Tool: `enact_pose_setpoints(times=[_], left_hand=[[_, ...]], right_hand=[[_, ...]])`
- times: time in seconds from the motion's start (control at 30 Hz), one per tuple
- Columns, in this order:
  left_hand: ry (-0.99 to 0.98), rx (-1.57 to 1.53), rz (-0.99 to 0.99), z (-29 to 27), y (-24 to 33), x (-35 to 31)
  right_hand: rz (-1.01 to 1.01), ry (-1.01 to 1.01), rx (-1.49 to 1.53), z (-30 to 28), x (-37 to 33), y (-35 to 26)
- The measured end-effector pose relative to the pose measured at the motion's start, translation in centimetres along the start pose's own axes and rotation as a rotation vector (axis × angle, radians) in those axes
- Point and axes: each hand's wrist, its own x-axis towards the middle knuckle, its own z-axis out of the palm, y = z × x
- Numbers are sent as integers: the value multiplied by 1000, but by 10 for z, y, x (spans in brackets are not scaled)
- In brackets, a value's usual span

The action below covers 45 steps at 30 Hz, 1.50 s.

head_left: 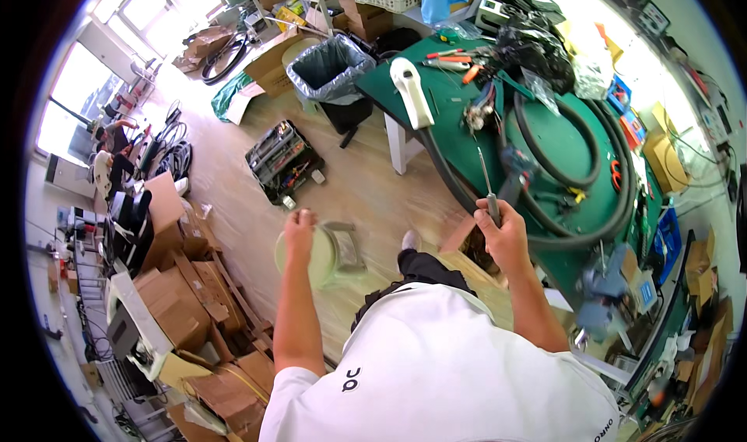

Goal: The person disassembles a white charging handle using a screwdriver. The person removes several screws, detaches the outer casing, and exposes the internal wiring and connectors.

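Observation:
My right hand [506, 236] grips a screwdriver [484, 166] by its handle, over the edge of the green-topped workbench [463, 158]. The long thin shaft points away from me, its tip close to a cluster of small metal parts [481, 117]. Out over the floor, my left hand [299, 230] is raised above a round pale stool [307, 257]. Its fingers are curled closed, and whatever they may hold is hidden. A white gun-shaped plug housing [411, 93] rests on the bench's near left corner, by a thick black cable [447, 173]. More of that cable lies coiled across the bench.
An open toolbox [285, 163] sits on the floor ahead. Beyond it stands a bin with a black liner [331, 70]. Flattened cardboard boxes [183, 302] pile up at my left. A bench vise [611, 286] is at the right, and a person [115, 158] is at the far left.

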Motion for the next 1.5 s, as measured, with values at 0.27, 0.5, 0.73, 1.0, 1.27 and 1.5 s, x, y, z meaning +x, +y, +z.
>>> enact_pose_setpoints(times=[0.27, 0.5, 0.73, 1.0, 1.27, 1.5], left_hand=[[-289, 254, -41, 84, 98, 169], [-659, 229, 258, 219, 193, 366], [-1418, 374, 144, 320, 245, 430], [-1694, 341, 336, 359, 252, 434], [-1623, 445, 368, 384, 264, 430], [-1454, 492, 634, 401, 262, 422]], right_hand=[[-80, 72, -313, 97, 203, -43], [-117, 283, -714, 155, 295, -14], [246, 569, -702, 190, 311, -16], [595, 687, -568, 178, 333, -37], [693, 612, -342, 131, 350, -19], [697, 529, -287, 93, 364, -5]])
